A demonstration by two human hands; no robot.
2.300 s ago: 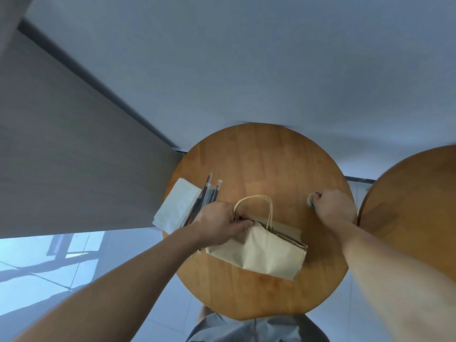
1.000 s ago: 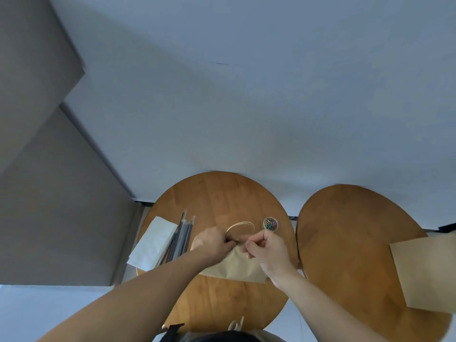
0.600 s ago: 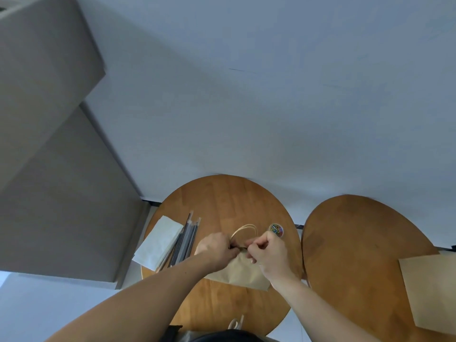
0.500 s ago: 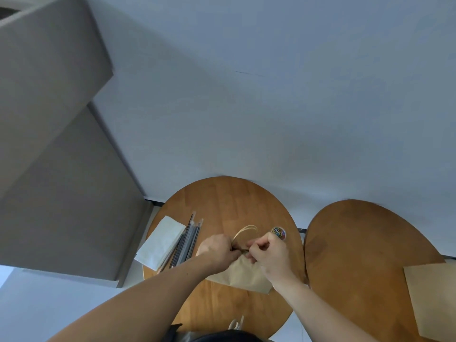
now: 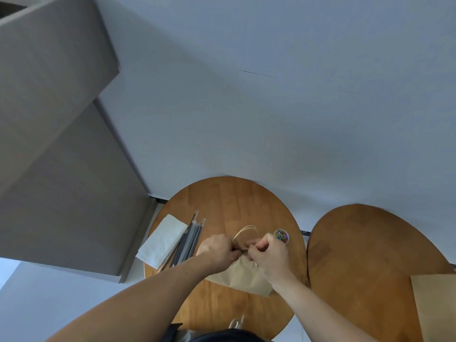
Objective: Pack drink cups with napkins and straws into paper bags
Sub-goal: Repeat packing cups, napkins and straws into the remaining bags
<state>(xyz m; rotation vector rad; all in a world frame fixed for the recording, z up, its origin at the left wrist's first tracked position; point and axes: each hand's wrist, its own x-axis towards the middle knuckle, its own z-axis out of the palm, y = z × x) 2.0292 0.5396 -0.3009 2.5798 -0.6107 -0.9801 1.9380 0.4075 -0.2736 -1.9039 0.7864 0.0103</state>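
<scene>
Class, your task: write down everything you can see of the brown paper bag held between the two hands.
The paper bag is plain brown, kraft-looking paper, lying on its side on the round wooden table, mouth away from the person. Thin pale looped handles arch from its top. The left hand and right hand both pinch the top edge at the handles' base, hiding it. Its contents cannot be seen.

One camera sits on the person's head. It looks down and forward from high above a round table [image 5: 229, 201]. The left hand [image 5: 218, 250] and right hand [image 5: 271, 255] look small, low in the middle. A wall [image 5: 271, 95] fills the top of the view.
</scene>
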